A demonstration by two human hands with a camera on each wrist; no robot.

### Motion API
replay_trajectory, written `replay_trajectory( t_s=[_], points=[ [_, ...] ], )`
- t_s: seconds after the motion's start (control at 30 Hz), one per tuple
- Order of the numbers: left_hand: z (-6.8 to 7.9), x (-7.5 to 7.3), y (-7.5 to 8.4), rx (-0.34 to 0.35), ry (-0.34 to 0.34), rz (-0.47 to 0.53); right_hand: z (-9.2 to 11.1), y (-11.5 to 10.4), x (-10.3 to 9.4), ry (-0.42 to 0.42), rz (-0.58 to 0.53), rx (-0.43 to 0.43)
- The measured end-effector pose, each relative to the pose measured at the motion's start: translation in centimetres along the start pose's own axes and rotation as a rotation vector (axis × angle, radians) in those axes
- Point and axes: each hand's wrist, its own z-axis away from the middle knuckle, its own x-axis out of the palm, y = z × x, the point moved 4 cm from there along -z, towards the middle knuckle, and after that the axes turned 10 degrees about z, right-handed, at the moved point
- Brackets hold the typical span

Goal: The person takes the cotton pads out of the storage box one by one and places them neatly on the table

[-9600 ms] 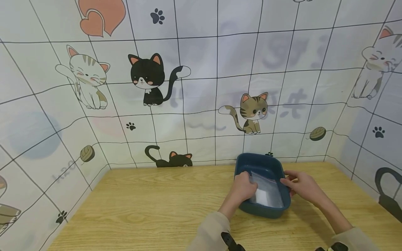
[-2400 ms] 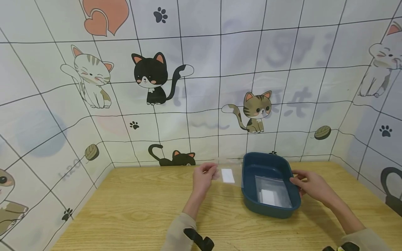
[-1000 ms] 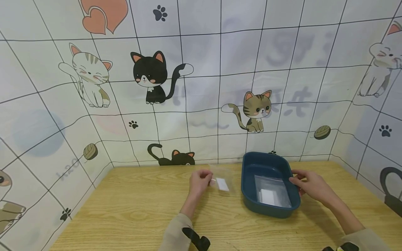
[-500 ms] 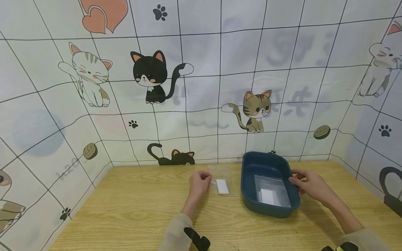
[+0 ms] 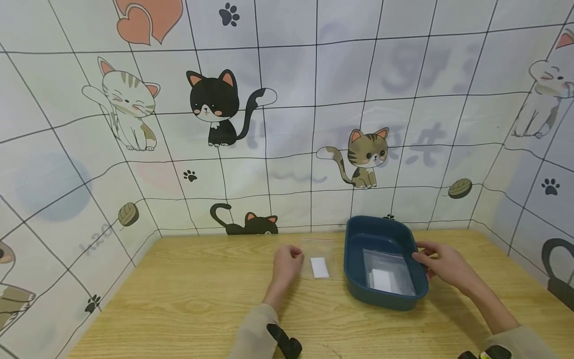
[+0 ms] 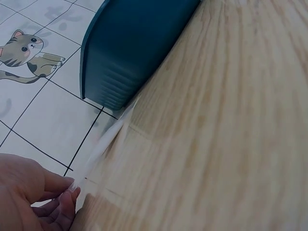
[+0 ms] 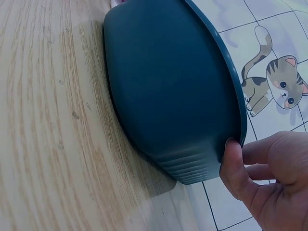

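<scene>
A clear plastic zip bag [image 5: 319,252] with a white rectangle on it lies on the table, left of the blue bin. My left hand [image 5: 287,263] pinches its left edge between thumb and fingers; in the left wrist view, the left hand [image 6: 36,195] holds the bag [image 6: 103,144] nearly flat against the wood. The dark blue plastic bin [image 5: 381,299] holds more clear bags [image 5: 392,274] with white rectangles. My right hand [image 5: 444,262] grips the bin's right rim. Up close in the right wrist view, the thumb of the right hand [image 7: 269,178] presses the outside of the bin [image 7: 168,72].
The light wooden table [image 5: 202,299] runs back to a white wall covering [image 5: 287,124] with a grid and printed cats. Black straps [image 5: 284,341] are worn over both beige sleeves [image 5: 255,331].
Earlier the left hand was inside the bin on the bags. It has since brought one bag out leftward and lowered it onto the table. The right hand has stayed on the rim.
</scene>
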Motion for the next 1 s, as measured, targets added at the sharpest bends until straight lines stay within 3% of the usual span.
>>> replay_trajectory(
  t_s=[0.43, 1.0],
  points=[
    [0.07, -0.06, -0.11, -0.019, -0.044, -0.014, 0.08, -0.01, 0.06, 0.001, -0.010, -0.008],
    [0.08, -0.59, 0.21, -0.071, -0.027, 0.024, 0.07, 0.00, 0.06, 0.008, -0.023, -0.015]
  ],
)
